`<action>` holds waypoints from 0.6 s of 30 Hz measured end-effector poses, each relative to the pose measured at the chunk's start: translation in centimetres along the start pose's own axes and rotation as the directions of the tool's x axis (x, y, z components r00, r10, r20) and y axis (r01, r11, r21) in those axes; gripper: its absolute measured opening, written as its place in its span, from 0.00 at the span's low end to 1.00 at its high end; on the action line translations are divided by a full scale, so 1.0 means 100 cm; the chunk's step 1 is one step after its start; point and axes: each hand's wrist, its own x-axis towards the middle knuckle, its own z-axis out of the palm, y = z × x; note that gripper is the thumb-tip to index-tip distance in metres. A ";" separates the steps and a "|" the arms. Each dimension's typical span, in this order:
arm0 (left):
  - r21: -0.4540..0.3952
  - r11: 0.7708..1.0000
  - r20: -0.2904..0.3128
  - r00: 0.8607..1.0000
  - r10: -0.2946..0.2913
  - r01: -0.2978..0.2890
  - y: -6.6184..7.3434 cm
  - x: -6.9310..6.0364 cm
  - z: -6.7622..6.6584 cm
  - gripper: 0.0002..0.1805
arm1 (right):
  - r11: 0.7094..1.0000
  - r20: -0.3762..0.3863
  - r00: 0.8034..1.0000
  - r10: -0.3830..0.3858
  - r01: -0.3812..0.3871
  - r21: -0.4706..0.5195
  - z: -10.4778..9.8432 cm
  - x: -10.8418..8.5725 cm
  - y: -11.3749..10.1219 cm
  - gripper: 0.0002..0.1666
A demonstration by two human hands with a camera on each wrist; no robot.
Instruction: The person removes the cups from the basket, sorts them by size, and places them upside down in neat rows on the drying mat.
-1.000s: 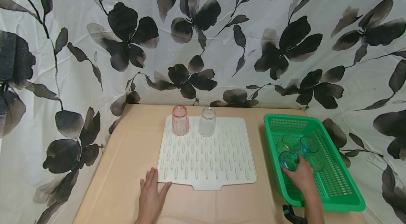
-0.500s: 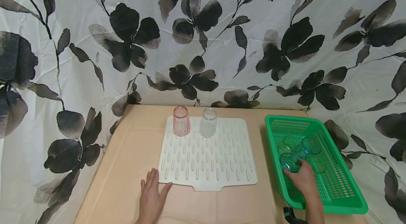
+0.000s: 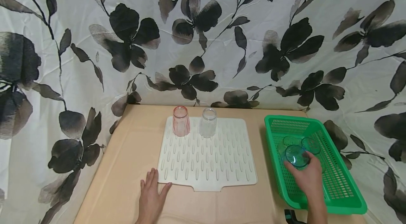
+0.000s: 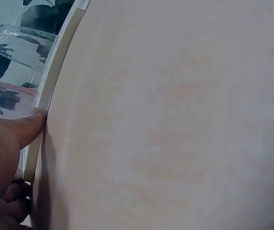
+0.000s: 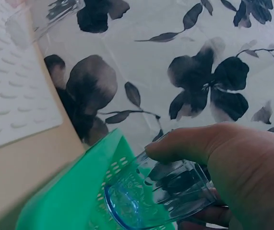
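My right hand [image 3: 306,176] grips a blue-tinted drinking glass [image 3: 296,156] over the green basket [image 3: 340,188]. In the right wrist view the thumb lies along the side of this glass [image 5: 168,191], which is tilted with its blue rim toward the basket. My left hand [image 3: 151,195] rests with straight fingers at the near left corner of the white ridged drying mat [image 3: 206,167]. The left wrist view shows its thumb touching the mat's edge [image 4: 55,72]. A pink glass [image 3: 181,125] and a clear glass [image 3: 207,127] stand at the mat's far side.
Other tinted glasses, among them a teal one [image 3: 311,145] and a greenish one [image 3: 289,141], sit in the basket, partly hidden. The beige tabletop [image 3: 127,153] meets a flower-printed cloth [image 3: 228,58] at the back. A dark strap [image 3: 293,217] shows beside my right wrist.
My right hand has raised the blue-tinted glass from among the others and shifted slightly right with it. My left hand and the glasses on the mat have stayed put.
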 end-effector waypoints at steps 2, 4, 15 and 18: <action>-0.003 1.000 -0.024 1.000 0.009 -0.009 0.000 0.000 0.001 0.47 | 1.000 -0.030 1.000 -0.007 0.008 0.020 -0.002 -0.003 -0.006 0.58; -0.003 1.000 -0.044 0.999 0.016 -0.016 0.000 -0.001 0.001 0.47 | 0.999 -0.062 0.998 -0.021 0.023 0.034 -0.004 -0.006 -0.012 0.57; 0.002 1.000 -0.066 0.997 0.031 -0.031 0.001 -0.002 0.002 0.47 | 0.996 -0.107 0.992 -0.064 0.069 0.047 -0.004 -0.022 -0.042 0.55; 0.006 1.000 -0.048 0.999 0.022 -0.022 0.001 -0.002 0.001 0.47 | 0.993 -0.091 0.992 -0.090 0.097 0.071 0.002 -0.026 -0.048 0.54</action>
